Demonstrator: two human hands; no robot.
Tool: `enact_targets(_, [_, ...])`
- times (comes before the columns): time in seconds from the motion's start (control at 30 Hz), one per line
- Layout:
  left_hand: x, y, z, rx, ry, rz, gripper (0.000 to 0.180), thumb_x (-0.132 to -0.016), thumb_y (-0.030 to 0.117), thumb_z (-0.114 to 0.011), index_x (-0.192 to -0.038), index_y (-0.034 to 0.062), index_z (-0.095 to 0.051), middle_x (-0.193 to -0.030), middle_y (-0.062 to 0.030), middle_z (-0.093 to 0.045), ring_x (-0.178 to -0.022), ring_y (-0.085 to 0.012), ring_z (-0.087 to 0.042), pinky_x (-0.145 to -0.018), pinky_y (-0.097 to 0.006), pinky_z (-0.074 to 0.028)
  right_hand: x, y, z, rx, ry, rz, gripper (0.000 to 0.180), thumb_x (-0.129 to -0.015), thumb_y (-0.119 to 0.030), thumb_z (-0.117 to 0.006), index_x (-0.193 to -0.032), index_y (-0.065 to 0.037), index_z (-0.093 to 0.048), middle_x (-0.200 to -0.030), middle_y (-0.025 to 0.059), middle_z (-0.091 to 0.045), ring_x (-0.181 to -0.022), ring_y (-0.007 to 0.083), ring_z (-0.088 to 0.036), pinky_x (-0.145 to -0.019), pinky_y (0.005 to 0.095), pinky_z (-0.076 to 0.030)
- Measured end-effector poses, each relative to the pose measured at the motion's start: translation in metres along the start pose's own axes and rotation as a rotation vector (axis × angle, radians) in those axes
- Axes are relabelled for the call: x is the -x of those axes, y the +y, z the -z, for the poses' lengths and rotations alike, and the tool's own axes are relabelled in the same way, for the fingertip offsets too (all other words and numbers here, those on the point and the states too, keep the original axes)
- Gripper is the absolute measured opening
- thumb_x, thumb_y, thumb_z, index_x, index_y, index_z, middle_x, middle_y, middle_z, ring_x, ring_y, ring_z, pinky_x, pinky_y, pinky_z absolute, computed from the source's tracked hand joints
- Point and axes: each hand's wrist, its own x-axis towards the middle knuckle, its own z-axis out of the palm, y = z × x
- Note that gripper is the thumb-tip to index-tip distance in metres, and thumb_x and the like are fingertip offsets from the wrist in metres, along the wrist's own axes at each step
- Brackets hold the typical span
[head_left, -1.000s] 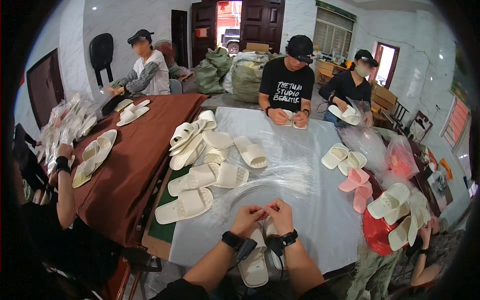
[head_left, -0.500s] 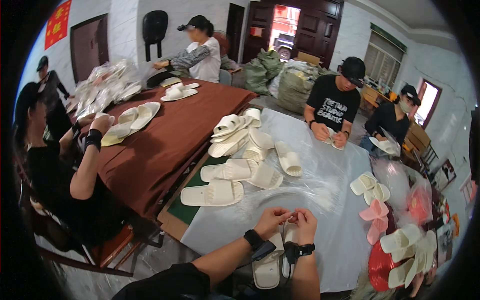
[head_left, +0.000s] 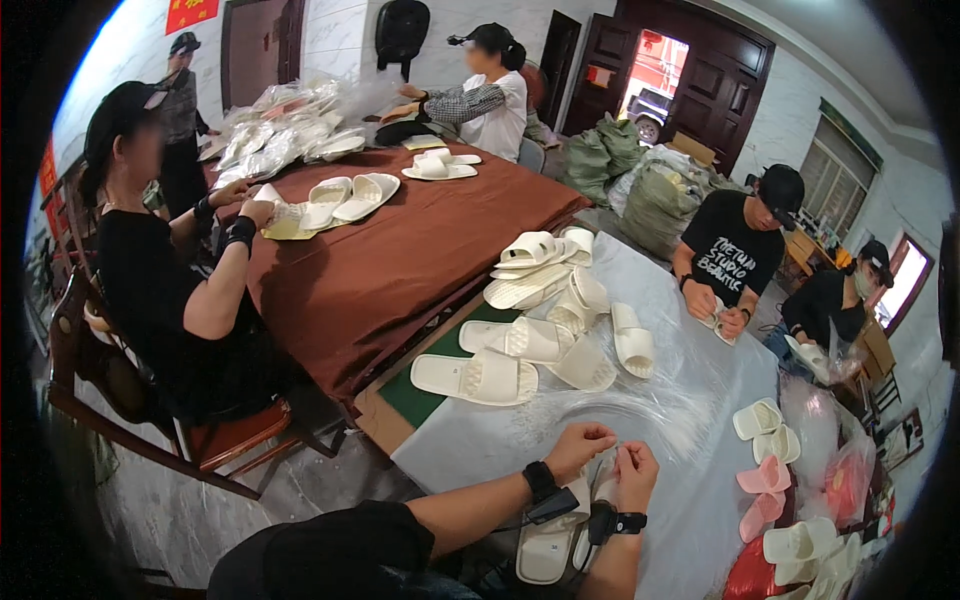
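Left hand [head_left: 584,448] and right hand [head_left: 636,476], both pinched at the fingertips, any contents too fine for me to tell remotely, hang above one cream slipper pair [head_left: 548,548] at the near edge of the grey worktop [head_left: 470,440].

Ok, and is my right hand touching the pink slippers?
Apart. The head view shows your right hand well left of the pink slippers, with a stretch of pale grey sheet visible between them.
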Motion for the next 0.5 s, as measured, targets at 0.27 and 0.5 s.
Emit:
enact_targets(0.27, [-0.0026, -0.0007, -0.0038, 0.054, -0.022, 0.021, 0.017, -0.088, 0.022, -0.065, -0.094, 0.006, -0.066, -0.082, 0.004, -0.058, -0.074, -0.0061, -0.049, -0.064, -0.021, -0.039, -0.0043, 0.011, 0.0072, 0.079, -0.013, 0.036, 0.005, -0.087, -0.004, -0.058, -0.083, -0.002, -0.057, -0.069, -0.0038, -0.052, -0.062, 0.004, -0.044, -0.056, 0.0204, -0.036])
enact_targets(0.5, [-0.0042, -0.0021, 0.0016, 0.074, -0.059, 0.022, 0.017, -0.088, 0.022, -0.065, -0.095, 0.0067, -0.066, -0.082, 0.0038, -0.058, -0.076, -0.0061, -0.049, -0.065, -0.021, -0.04, -0.0047, 0.0093, 0.0028, 0.067, -0.008, 0.061, 0.005, -0.087, -0.004, -0.056, -0.083, -0.001, -0.056, -0.071, -0.0035, -0.051, -0.063, 0.0041, -0.044, -0.056, 0.0209, -0.036])
